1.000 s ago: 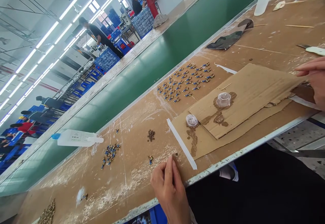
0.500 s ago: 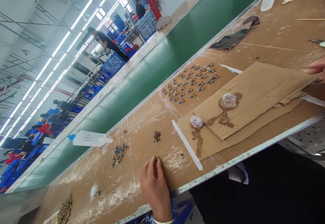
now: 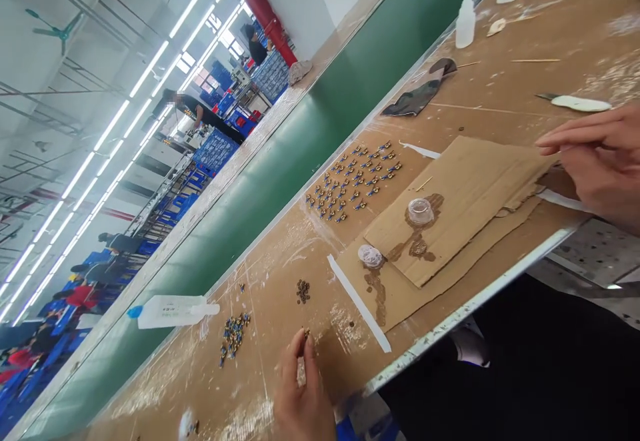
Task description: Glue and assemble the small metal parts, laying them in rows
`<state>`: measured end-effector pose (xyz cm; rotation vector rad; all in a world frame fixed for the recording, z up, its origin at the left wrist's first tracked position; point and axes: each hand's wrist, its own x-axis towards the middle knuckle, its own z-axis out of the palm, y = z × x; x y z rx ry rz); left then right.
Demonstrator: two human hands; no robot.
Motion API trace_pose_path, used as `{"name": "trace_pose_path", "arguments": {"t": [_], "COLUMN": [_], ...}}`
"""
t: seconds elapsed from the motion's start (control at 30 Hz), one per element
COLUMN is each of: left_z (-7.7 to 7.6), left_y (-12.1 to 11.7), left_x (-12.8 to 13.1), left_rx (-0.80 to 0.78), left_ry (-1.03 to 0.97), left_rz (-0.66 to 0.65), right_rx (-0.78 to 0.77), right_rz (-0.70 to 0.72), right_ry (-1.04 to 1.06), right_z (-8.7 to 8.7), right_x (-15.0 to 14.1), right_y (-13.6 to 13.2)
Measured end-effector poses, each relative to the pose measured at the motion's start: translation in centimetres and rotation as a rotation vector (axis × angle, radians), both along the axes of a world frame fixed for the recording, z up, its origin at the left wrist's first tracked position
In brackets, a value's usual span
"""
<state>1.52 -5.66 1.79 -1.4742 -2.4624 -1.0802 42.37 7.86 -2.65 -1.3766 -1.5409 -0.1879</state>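
My left hand (image 3: 304,388) is held over the near edge of the table, thumb and finger pinching a small dark-and-gold metal piece (image 3: 307,334). Just beyond it lies a little cluster of brown discs (image 3: 303,291). A loose heap of small blue-and-gold pieces (image 3: 234,340) is to its left. At the right, my right hand (image 3: 600,154) hovers by the corner of a cardboard sheet (image 3: 480,188), fingertips pressed together; what they hold, if anything, does not show. On the cardboard are a clear small cup (image 3: 421,212) and, lower left, a second clear cup (image 3: 371,256), both among wet stains.
Several blue-and-gold pieces (image 3: 357,178) stand in spaced rows beyond the cardboard. A plastic bottle (image 3: 173,312) lies at the left beside the green belt (image 3: 280,181). A knife (image 3: 580,102), a camouflage cloth (image 3: 420,94) and a white bottle (image 3: 465,21) are farther right. People work in the background.
My left hand has lifted slightly, the small piece now visible in its pinch. My right hand has come further into view from the right. The camera view has shifted.
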Motion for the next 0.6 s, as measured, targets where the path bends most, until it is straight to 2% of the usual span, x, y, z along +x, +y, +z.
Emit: {"name": "trace_pose_path", "arguments": {"t": [0.07,0.17,0.37,0.6], "left_z": [1.1,2.8,5.5,7.1], "left_y": [0.7,2.3,5.5,8.6], "left_x": [1.3,3.5,8.0,10.4], "left_rx": [-0.002,0.031,-0.032,-0.211], "left_ry": [-0.255,-0.375,-0.27,-0.164], "left_rz": [0.016,-0.111,-0.371,-0.463], "right_rx": [0.033,0.042,0.061,0.11], "right_rz": [-0.074,-0.054,0.03,0.073], "right_ry": [0.084,0.147,0.252,0.328], "right_z": [1.7,2.3,1.9,2.0], "right_x": [-1.3,-1.4,-0.6,-0.4], "right_y": [-0.7,-0.7,-0.4,-0.1]}}
